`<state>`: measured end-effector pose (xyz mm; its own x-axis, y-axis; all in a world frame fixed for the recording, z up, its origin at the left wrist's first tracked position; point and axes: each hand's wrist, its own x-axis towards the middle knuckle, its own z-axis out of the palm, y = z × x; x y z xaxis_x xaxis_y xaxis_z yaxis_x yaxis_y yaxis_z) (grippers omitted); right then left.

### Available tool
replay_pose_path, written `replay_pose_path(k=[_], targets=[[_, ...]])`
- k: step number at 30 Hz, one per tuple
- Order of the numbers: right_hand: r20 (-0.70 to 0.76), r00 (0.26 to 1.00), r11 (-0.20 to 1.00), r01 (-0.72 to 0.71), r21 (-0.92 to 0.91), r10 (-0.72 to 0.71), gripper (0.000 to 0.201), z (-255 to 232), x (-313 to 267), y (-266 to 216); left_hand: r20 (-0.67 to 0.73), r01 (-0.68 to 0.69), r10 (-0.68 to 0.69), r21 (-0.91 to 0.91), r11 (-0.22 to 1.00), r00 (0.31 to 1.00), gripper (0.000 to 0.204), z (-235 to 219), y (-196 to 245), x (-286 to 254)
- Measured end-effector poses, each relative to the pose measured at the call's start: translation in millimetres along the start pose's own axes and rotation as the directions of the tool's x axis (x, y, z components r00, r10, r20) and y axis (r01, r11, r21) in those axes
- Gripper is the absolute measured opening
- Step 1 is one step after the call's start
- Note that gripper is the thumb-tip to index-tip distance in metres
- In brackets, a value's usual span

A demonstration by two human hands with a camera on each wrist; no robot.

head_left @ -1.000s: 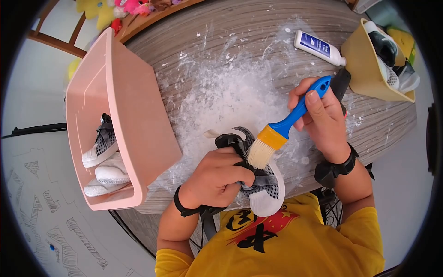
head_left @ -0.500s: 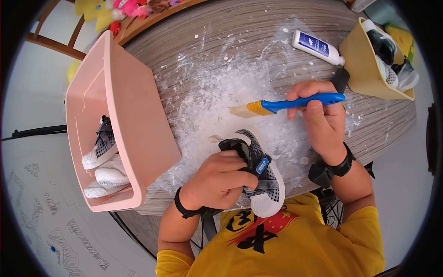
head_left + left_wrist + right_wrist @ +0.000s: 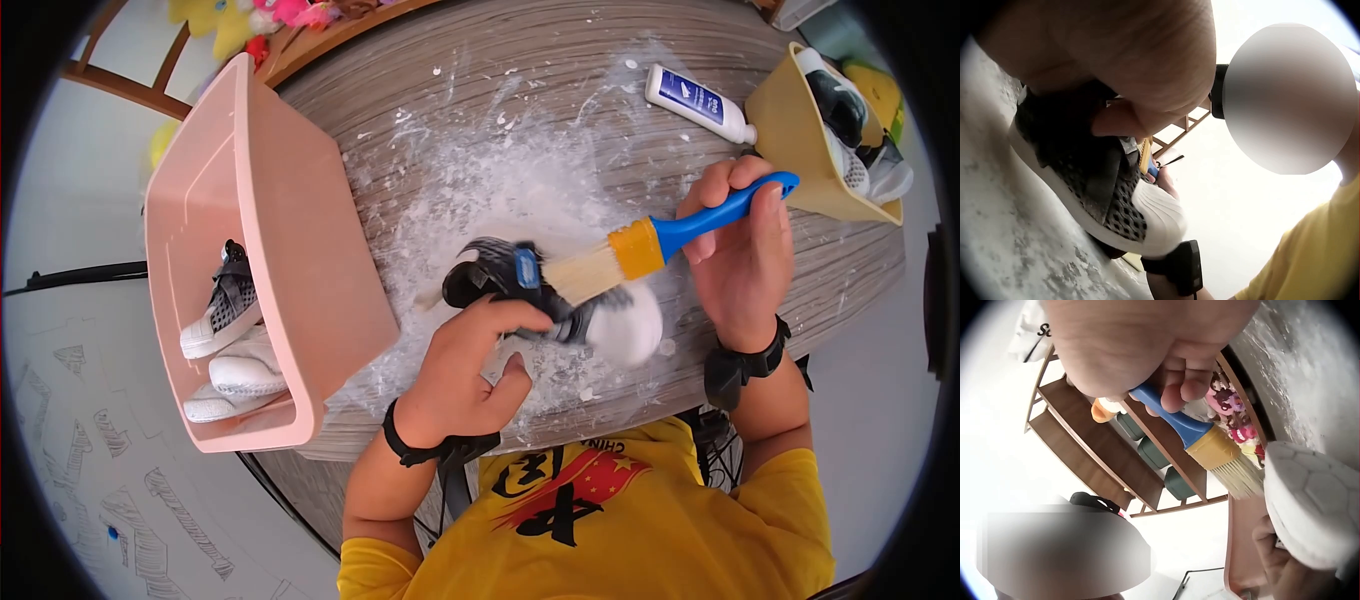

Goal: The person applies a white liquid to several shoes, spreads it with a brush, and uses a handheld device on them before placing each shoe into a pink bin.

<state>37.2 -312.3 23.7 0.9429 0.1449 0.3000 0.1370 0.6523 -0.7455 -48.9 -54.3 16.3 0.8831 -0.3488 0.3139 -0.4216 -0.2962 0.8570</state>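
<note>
My left hand (image 3: pixel 470 370) holds a black mesh sneaker (image 3: pixel 575 325) with a white toe cap and a blue tag, its toe pointing right. It is blurred in the head view; in the left wrist view the hand covers the opening and the thumb lies along the upper. My right hand (image 3: pixel 745 255) pinches the blue handle of a brush (image 3: pixel 640 248) with a yellow collar. The pale bristles (image 3: pixel 585 275) overlap the sneaker's upper. In the right wrist view the sneaker's white toe (image 3: pixel 1310 500) stands close beside the bristle tips.
White powder (image 3: pixel 520 180) coats the wooden table. A pink bin (image 3: pixel 310 220) with several shoes (image 3: pixel 225 315) stands left. At back right are a white bottle (image 3: pixel 700 103) lying down and a yellow bin (image 3: pixel 795 150) with shoes. A shelf (image 3: pixel 325 40) with plush toys borders the back.
The sneaker has moved away from the shirt and turned so its toe points right. The brush first lifted off it, swung out over the powder, and is now back at the upper.
</note>
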Motion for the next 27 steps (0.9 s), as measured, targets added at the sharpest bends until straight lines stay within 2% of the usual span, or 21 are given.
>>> replay_pose_path(k=[1,2,3,6,9,12,18,21,24,27], targets=[[0.009,1.000,0.998,0.001,-0.056,0.000,0.026,2,-1,0,-0.032,0.041,-0.042,-0.029,0.999,0.999,0.054,2,2,-2],[0.017,1.000,0.994,0.003,-0.112,-0.001,0.024,7,-4,-1,-0.005,0.069,-0.073,-0.273,0.960,0.997,0.076,7,-6,-4],[0.024,1.000,0.986,0.005,-0.169,-0.001,0.021,9,-6,-1,-0.004,0.045,-0.048,-0.285,0.957,0.999,0.080,8,-9,-7],[0.186,0.979,0.923,0.143,-0.358,-0.080,0.019,7,-9,0,-0.011,-0.002,-0.002,-0.335,0.942,1.000,0.094,11,-13,-8],[0.220,0.972,0.914,0.161,-0.374,-0.081,0.018,9,-9,2,-0.031,-0.024,0.014,-0.343,0.939,0.999,0.099,11,-11,-5],[0.206,0.976,0.921,0.138,-0.365,-0.065,0.018,10,-7,3,0.008,-0.006,0.009,-0.328,0.945,1.000,0.105,10,-10,-4],[0.202,0.976,0.909,0.151,-0.389,-0.076,0.016,7,-6,4,-0.030,-0.039,0.029,-0.401,0.915,0.999,0.108,13,-13,-4],[0.147,0.979,0.885,0.190,-0.425,-0.140,0.015,7,-8,3,-0.073,-0.057,0.024,-0.483,0.874,0.997,0.111,12,-13,-3],[0.142,0.965,0.852,0.260,-0.455,-0.219,0.015,-1,-8,3,-0.128,-0.057,-0.030,-0.625,0.779,0.991,0.115,11,-14,0],[0.121,0.944,0.876,0.331,-0.351,-0.307,0.016,-1,-11,2,-0.191,-0.044,-0.137,-0.722,0.691,0.972,0.118,12,-7,2]])
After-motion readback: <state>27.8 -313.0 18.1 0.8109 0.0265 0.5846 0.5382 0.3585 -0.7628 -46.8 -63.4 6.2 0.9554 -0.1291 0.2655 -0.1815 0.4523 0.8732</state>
